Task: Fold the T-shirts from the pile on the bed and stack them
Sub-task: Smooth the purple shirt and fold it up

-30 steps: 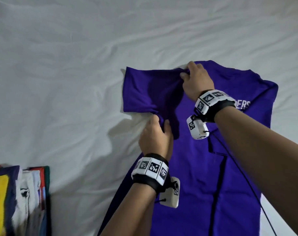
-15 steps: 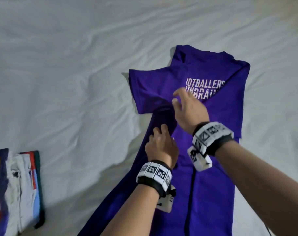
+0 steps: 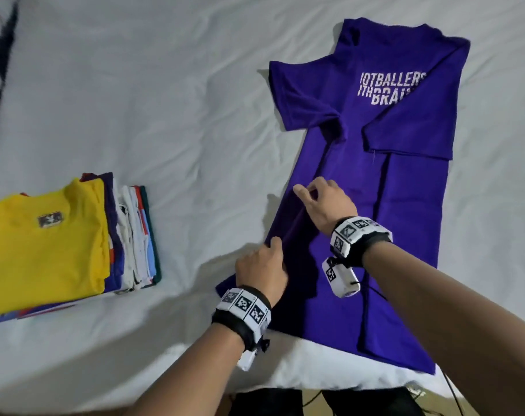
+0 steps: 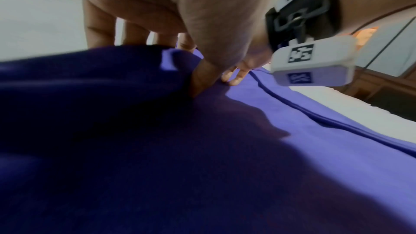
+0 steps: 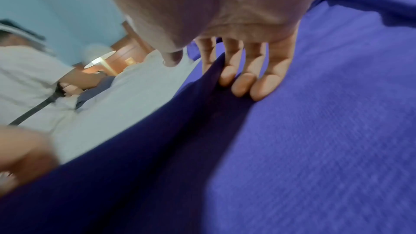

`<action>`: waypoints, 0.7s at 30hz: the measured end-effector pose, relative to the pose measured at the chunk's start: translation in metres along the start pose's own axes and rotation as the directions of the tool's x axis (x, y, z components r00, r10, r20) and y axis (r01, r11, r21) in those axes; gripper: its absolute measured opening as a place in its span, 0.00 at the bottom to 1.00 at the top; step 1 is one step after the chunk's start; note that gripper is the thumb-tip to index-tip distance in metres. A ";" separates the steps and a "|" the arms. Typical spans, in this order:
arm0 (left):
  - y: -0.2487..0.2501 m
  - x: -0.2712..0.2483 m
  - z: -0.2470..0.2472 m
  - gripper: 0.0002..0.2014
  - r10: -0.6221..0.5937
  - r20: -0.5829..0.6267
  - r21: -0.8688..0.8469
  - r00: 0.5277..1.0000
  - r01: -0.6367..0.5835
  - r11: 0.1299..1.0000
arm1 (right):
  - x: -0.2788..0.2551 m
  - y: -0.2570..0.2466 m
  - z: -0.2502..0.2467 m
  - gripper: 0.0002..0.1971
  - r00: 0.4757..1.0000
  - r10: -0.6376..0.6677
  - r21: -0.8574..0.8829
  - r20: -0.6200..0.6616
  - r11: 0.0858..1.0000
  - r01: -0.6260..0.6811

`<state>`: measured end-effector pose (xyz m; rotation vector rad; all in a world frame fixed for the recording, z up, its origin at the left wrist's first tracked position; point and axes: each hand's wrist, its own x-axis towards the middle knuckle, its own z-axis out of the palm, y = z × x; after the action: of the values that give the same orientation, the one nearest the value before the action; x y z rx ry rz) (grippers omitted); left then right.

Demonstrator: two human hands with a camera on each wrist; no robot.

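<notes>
A purple T-shirt (image 3: 405, 205) with white lettering lies flat on the white bed, its right side folded in and its left sleeve sticking out. My left hand (image 3: 262, 265) grips the shirt's left edge low down. In the left wrist view the purple T-shirt (image 4: 202, 149) rises in a fold with my fingers (image 4: 99, 29) behind it and my thumb in front. My right hand (image 3: 321, 202) holds the same edge a little higher. In the right wrist view its fingers (image 5: 243, 84) curl on a raised ridge of the purple T-shirt (image 5: 315, 131).
A stack of folded T-shirts (image 3: 45, 241), yellow on top, sits at the left of the bed sheet (image 3: 165, 100). The bed's near edge (image 3: 285, 382) runs just below the shirt's hem, with dark floor beyond it.
Both hands have slid from the left sleeve and armpit down the shirt's left side to its lower body. The view has tilted toward me, showing more of the stack.
</notes>
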<state>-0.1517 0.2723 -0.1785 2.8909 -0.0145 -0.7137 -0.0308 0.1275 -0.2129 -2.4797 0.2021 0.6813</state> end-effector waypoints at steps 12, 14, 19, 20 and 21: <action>0.027 -0.044 0.019 0.05 0.288 -0.086 -0.023 0.954 -0.290 0.957 | -0.007 0.045 -0.009 0.30 0.962 0.143 0.381 -0.231 0.923 -0.046; 0.021 -0.023 0.027 0.09 0.315 -0.182 0.046 0.931 -0.312 0.949 | -0.008 0.046 -0.005 0.33 0.958 0.146 0.413 -0.248 0.910 -0.032; 0.008 0.018 0.069 0.34 0.383 -0.099 0.069 0.919 -0.377 0.924 | -0.008 0.047 0.004 0.27 0.932 0.190 0.436 -0.310 0.899 -0.038; 0.006 0.020 0.075 0.36 0.394 -0.101 0.057 0.914 -0.390 0.919 | -0.008 0.049 0.004 0.25 0.911 0.234 0.463 -0.340 0.885 -0.055; 0.005 0.021 0.081 0.37 0.398 -0.100 0.059 0.912 -0.394 0.917 | -0.009 0.050 0.004 0.25 0.886 0.284 0.498 -0.367 0.864 -0.071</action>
<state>-0.1707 0.2533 -0.2579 2.8196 -0.5899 -0.4802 -0.0546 0.0878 -0.2354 -2.1056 0.6956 0.1076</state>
